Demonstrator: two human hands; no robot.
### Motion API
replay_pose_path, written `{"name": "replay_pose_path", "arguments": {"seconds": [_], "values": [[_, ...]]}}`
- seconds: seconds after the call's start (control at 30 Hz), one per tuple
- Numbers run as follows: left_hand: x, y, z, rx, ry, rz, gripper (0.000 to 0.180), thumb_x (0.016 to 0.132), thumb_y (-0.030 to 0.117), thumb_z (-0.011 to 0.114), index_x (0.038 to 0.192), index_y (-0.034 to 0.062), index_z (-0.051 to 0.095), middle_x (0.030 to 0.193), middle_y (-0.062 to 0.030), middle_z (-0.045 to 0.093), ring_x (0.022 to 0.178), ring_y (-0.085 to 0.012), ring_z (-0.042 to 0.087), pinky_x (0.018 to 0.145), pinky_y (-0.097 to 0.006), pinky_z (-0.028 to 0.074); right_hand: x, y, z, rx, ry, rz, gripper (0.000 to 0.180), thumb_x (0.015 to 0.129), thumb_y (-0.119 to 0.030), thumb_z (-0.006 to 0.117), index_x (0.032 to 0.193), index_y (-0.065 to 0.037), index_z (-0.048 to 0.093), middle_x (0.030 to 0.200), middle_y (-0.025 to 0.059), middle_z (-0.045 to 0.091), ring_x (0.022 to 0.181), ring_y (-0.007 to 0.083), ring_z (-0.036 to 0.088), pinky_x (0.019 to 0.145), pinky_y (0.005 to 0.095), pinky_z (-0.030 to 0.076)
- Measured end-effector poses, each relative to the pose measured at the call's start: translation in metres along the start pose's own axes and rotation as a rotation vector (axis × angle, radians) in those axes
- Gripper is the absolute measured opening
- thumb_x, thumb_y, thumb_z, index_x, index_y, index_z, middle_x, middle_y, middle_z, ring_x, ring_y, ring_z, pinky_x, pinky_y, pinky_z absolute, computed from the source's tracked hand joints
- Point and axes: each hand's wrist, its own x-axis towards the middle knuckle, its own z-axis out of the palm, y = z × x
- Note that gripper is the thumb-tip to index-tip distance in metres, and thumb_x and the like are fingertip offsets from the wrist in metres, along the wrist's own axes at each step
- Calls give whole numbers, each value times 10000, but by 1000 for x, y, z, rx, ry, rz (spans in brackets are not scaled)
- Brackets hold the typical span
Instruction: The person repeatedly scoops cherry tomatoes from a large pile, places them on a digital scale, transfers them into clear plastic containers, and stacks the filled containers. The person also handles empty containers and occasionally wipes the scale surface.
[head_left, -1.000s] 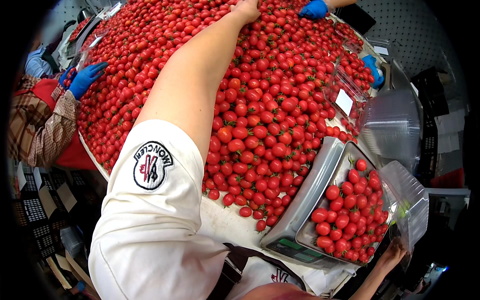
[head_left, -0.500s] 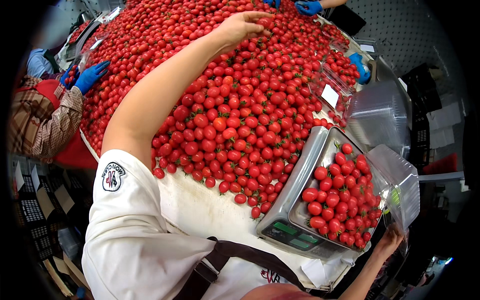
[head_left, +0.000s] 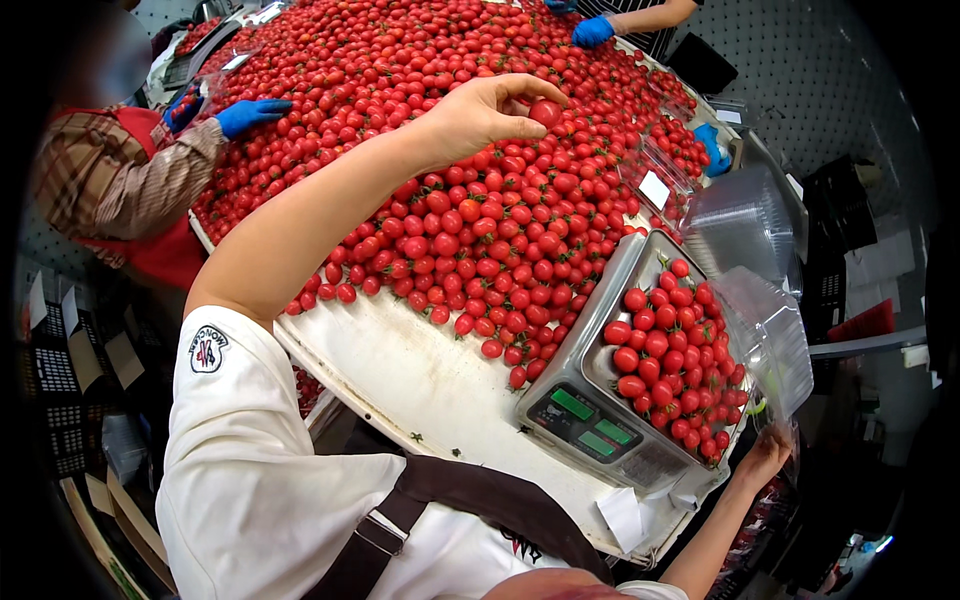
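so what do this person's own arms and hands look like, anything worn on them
Both hands are bare, with no gloves, unlike the blue-gloved co-workers. The left hand sits at the end of a bare forearm; a short white sleeve with a small round badge covers the upper arm. The right hand and its forearm are bare too, with no sleeve visible.

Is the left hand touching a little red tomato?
Touching. The head view shows the left hand pinching one small round red tomato between thumb and fingertips.

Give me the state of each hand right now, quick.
Left hand: closed in a pinch on one cherry tomato above the tomato pile.
Right hand: low by the clear clamshell lid; grip cannot be told.
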Motion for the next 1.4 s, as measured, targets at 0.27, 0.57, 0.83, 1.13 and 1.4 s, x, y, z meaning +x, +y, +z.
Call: {"name": "replay_pose_path", "arguments": {"seconds": [0.27, 0.57, 0.83, 1.13, 1.4], "values": [[-14, -32, 3, 1026, 170, 244, 540, 955, 197, 667, 1463, 141, 492, 1325, -178, 581, 1243, -324, 551, 1040, -415, 453, 18, 2, 18, -86, 92, -35, 127, 920, 33, 555, 999, -53, 604, 979, 73, 657, 881, 184, 631, 801, 300, 532], [-73, 17, 118, 724, 90, 276, 673, 891, 283, 728, 1458, 44, 456, 1444, -210, 464, 1343, -385, 462, 1124, -452, 383, -7, -100, 109, -191, 175, -44, 125, 1005, -54, 533, 1112, -103, 492, 1164, 72, 647, 1098, 183, 620, 936, 394, 492], [-119, 113, 155, 246, 390, 360, 907, 905, 243, 743, 1586, 63, 171, 1522, -201, 399, 1423, -305, 403, 1129, -439, 390, -73, -185, 256, -203, -398, -234, 142, 1018, -106, 565, 1157, -79, 553, 1071, 57, 710, 987, 141, 674, 830, 293, 534], [-230, 80, 96, 705, 679, 172, 900, 824, 210, 796, 1549, 46, 289, 1534, -160, 393, 1410, -301, 390, 1150, -440, 344, -132, -182, 338, 102, -933, 59, 149, 1022, -25, 511, 1143, -33, 596, 905, 40, 650, 770, 79, 565, 677, 225, 460], [-303, 63, 99, 406, 426, -101, 381, 940, -15, 596, 1319, -36, 575, 1140, -101, 675, 1065, -194, 643, 962, -304, 486, -132, -181, 422, -284, -1284, -249, 377, 1000, -216, 615, 1324, -28, 570, 926, 78, 677, 843, 146, 622, 768, 303, 511]]}}
